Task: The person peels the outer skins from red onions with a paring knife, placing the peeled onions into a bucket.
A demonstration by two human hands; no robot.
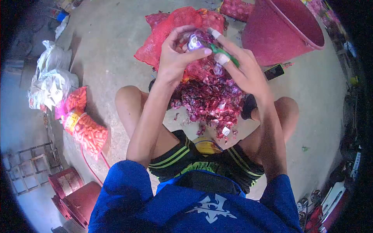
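My left hand [173, 58] is closed around a red onion [194, 43], its purple-white surface shining in the light. My right hand [245, 70], with pale wraps on some fingers, grips a small knife by its green handle [228, 55]. The knife is up against the onion, and its blade is mostly hidden between the hands. Below them, a heap of purple-red onion skins [210, 101] covers the floor between my legs. Just beyond my left hand rests a red mesh sack [149, 48], apparently filled with onions.
A large red tub [268, 37] stands at the upper right, with a phone [274, 72] on the floor beside it. Another mesh sack [237, 9] lies behind. To the left are a bag of carrots [90, 134], white plastic bags [54, 83] and red buckets [83, 200].
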